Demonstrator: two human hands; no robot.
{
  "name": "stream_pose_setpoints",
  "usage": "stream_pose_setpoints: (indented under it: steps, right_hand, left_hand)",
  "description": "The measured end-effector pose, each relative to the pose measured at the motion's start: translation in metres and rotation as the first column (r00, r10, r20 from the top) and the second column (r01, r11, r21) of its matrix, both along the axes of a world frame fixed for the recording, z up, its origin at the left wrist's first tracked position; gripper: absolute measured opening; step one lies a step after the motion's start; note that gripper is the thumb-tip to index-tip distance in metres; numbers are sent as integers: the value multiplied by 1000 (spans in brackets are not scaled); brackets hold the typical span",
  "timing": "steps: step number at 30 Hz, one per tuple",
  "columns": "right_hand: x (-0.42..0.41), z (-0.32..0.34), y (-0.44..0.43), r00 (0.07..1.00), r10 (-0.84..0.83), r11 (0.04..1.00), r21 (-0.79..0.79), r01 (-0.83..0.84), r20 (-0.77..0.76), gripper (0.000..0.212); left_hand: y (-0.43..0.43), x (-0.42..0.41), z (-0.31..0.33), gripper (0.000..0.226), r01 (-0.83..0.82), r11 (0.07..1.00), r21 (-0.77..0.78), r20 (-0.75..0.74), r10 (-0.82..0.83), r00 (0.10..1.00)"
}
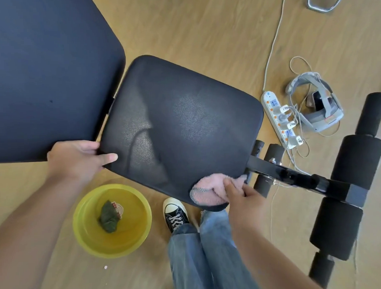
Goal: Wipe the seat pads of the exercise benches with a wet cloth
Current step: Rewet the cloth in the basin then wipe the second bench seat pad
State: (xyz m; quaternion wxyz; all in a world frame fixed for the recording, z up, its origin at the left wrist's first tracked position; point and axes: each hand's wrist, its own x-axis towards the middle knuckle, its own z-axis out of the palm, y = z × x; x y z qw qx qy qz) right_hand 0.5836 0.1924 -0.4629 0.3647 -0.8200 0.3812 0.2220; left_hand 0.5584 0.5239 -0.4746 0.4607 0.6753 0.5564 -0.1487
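Head view: wiping seat pad (180,123) near corner, right hand (245,198) fingers clamping pink cloth (210,191) there, left hand (77,159) gripping pad's opposite edge; probably best pressing flat, overlapping strokes toward left hand.

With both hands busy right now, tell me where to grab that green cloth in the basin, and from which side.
Pinch the bunched top of the green cloth from straight above. It lies as a wad on the bottom of the yellow basin, and the wall all around blocks any sideways approach. The left hand, now on the seat pad, is nearer.
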Motion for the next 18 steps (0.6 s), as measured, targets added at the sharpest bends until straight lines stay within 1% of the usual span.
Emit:
stream_pose_setpoints:
  steps: [2,3,4,5,6,7,8,9,10,11,12,13,14,15,16,17,18]
  right_hand:
    - [-31,1,15,984,-169,985,-25,168,-58,53]
    - [-43,3,22,965,-246,969,-14,246,-96,51]
    - [-59,-1,23,948,-294,952,52,302,-122,47]
    - [-69,-1,32,923,-334,922,139,363,-192,40]
    - [-78,-14,43,919,-335,898,223,378,-208,35]
    - [-80,-6,57,917,-324,868,312,386,-234,31]
    - [-86,-24,79,929,-276,857,374,355,-248,31]
    - [-84,-37,102,911,-257,851,372,371,-322,41]
    - [-81,-24,78,941,-172,858,426,288,-291,50]
    - [-111,-122,95,885,-267,807,413,421,-381,53]
    - [-143,-217,110,808,-432,718,389,577,-400,51]
    - [-148,-276,128,764,-448,655,412,634,-464,39]
    - [-152,-292,143,755,-437,661,395,638,-489,24]
    - [-150,-282,147,763,-444,627,445,639,-470,10]
    - [-140,-238,137,764,-490,525,558,643,-420,4]
    - [-104,-141,135,737,-513,467,578,669,-439,10]
    - [-84,-96,130,745,-515,419,633,651,-425,21]
  left_hand:
    - [-2,0,0,66,4,1000,11,-8,-4,1000]
    - [-2,0,0,66,1,1000,15,-7,-1,1000]
    - [-2,0,-1,67,-2,1000,13,-10,2,1000]
    - [-2,0,-1,67,-4,1000,9,-10,4,1000]
    - [-2,0,0,68,-6,1000,3,-14,6,1000]
    - [-2,0,1,68,-6,1000,-2,-19,6,1000]
    - [-2,1,2,67,-7,1000,0,-21,7,1000]
    - [-2,2,4,65,-3,1000,5,-21,3,1000]
    - [-2,3,6,58,12,1000,20,-16,-12,1000]
    - [-3,4,8,44,46,998,40,-11,-46,999]
    - [-3,5,11,27,92,994,57,-9,-91,996]
    - [-3,6,12,16,129,989,69,-6,-129,992]
    - [-1,6,13,11,149,986,74,-12,-148,989]
    - [-1,5,14,10,154,986,69,-13,-153,988]
    - [-2,6,16,11,152,986,64,-9,-152,988]
    - [-3,5,16,19,141,988,62,-2,-141,990]
    - [-4,6,19,30,120,991,63,-6,-120,993]
